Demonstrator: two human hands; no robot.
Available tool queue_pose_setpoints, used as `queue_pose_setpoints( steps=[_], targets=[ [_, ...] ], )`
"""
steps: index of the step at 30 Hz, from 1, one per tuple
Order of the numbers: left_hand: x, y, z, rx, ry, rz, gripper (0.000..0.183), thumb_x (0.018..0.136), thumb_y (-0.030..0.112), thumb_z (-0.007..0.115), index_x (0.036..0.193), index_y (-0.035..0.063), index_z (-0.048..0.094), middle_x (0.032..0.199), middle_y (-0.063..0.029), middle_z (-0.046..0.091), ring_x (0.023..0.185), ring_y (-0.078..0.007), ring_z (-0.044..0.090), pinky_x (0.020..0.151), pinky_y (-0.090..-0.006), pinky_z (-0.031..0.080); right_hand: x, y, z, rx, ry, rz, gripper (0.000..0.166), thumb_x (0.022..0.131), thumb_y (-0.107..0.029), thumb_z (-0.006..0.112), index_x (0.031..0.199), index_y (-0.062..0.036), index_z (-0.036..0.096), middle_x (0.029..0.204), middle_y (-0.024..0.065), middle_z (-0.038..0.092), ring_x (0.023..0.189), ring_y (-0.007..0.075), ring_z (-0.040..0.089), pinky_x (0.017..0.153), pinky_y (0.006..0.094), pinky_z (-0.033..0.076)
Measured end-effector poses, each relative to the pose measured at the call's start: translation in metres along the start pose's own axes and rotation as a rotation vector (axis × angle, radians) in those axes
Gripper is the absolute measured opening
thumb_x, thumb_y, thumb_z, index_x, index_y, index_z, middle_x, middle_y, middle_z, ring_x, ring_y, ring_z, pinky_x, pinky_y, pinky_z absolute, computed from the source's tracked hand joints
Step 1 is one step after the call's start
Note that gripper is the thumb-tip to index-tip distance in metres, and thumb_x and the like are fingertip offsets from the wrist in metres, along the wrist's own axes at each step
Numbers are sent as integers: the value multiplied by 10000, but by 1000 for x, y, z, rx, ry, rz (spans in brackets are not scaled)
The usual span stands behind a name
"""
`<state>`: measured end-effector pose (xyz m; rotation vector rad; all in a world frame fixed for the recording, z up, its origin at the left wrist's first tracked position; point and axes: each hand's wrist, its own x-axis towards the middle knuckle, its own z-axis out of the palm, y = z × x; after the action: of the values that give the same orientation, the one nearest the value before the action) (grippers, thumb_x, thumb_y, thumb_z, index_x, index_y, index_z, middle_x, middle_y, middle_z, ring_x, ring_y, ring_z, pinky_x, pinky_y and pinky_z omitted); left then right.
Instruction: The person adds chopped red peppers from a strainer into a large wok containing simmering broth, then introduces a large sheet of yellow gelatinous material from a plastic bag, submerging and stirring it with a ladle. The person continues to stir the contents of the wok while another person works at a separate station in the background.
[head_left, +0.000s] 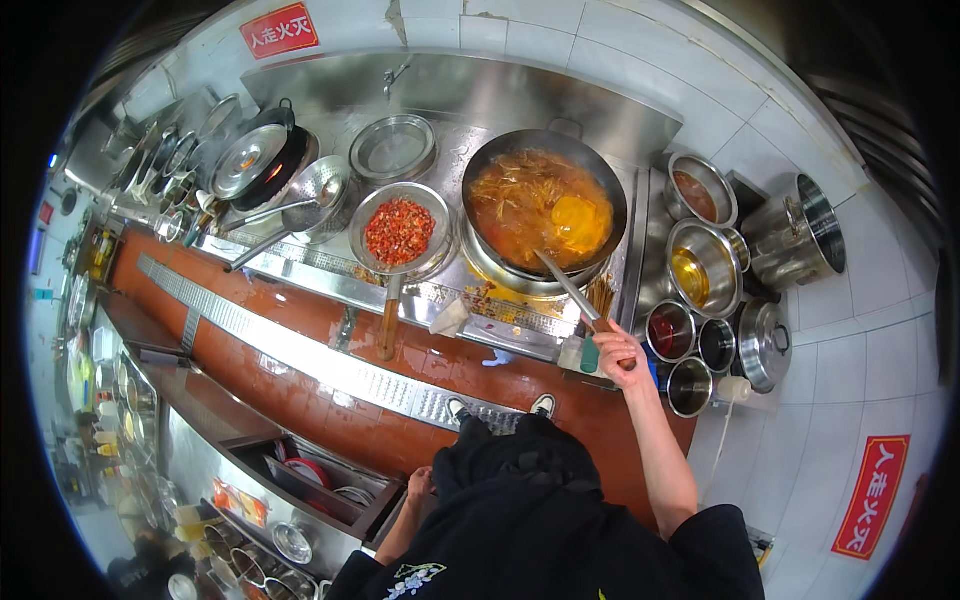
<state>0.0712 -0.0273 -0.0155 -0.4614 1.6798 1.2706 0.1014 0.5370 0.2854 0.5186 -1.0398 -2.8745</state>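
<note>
My right hand (621, 351) grips the wooden end of a long metal-shafted ladle or spatula (568, 285). Its shaft reaches over the near rim of a large wok (471, 196), and its head is hidden in the food. Reddish-brown broth with strips of food (517, 184) fills the wok, and a bright orange-yellow patch (581, 223) lies at its right side. Low beside my left hip, my left hand (420, 482) is near the edge of the counter behind me. Its fingers look curled, but whether they hold anything is unclear.
Left of the wok, a strainer of chopped red chillies (399, 231) rests with its handle over the stove edge. Steel bowls of oil (688, 276) and sauce (696, 196) stand right, near a tall stockpot (787, 236). Further left is a lidded wok (251, 161). The tiled floor (300, 300) looks wet.
</note>
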Motion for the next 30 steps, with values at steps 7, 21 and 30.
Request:
queue_pose_setpoints(
  steps=[7,21,30],
  targets=[
    [22,-7,-34,-172,-109,-49,207,1013,223,521,1038,55,638,768,-4,610,665,-118,582,578,-284,511,20,52,-23,175,-267,57,482,1040,-271,438,1398,48,389,633,55,425,431,109,468,366,233,454],
    [42,2,-24,7,1,25,213,1007,215,525,1078,50,640,773,-6,606,652,-127,580,606,-282,527,19,26,6,6,-450,75,557,1069,-279,358,1564,-158,134,658,60,399,411,86,410,344,214,406],
    [3,70,22,189,96,55,279,981,287,570,1102,49,653,906,-45,673,735,-142,636,624,-307,548,-55,-25,55,-494,-70,-149,409,1051,-367,415,1379,-124,411,634,17,397,382,40,368,297,159,344]
  ],
)
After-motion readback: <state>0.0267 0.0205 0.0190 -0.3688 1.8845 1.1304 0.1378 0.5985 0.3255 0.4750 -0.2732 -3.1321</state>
